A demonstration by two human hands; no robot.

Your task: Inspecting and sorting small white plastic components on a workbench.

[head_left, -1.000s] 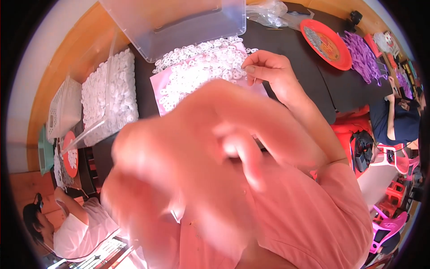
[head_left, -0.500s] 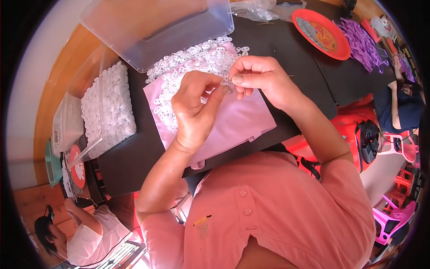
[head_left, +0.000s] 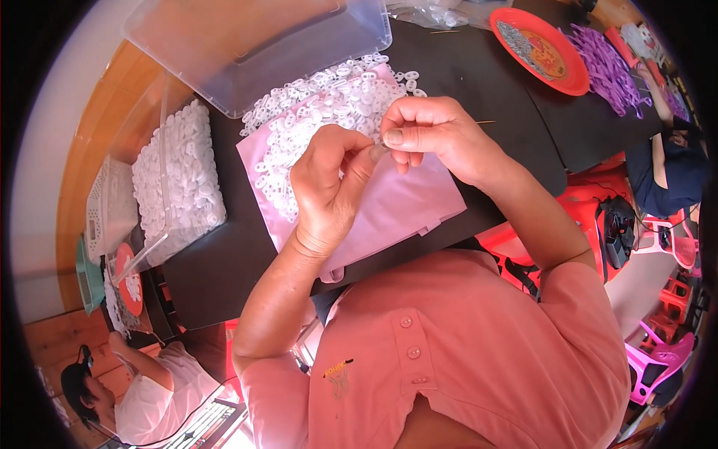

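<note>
My left hand (head_left: 329, 179) and my right hand (head_left: 441, 138) meet fingertip to fingertip above a pink cloth bag (head_left: 407, 202). Thumb and forefinger of each are pinched together. Whatever they hold is tiny and almost wholly covered by the fingertips, so I cannot make out its kind. Just beyond the hands, a heap of small white oval plastic pieces with holes (head_left: 321, 112) spreads over the bag's far part and onto the dark table (head_left: 516, 112).
A clear plastic bin (head_left: 254, 75) stands behind the heap. Left is a clear box (head_left: 155, 245) of white pieces. Far right hold a red plate (head_left: 577, 75) with small grey parts and a purple pile (head_left: 606, 71). One person (head_left: 161, 396) sits lower left, another (head_left: 666, 176) at right.
Both hands stay together in nearly the same place, fingertips slightly shifted. The small pale thing glimpsed between them is now more hidden. The whole view has shifted a little.
</note>
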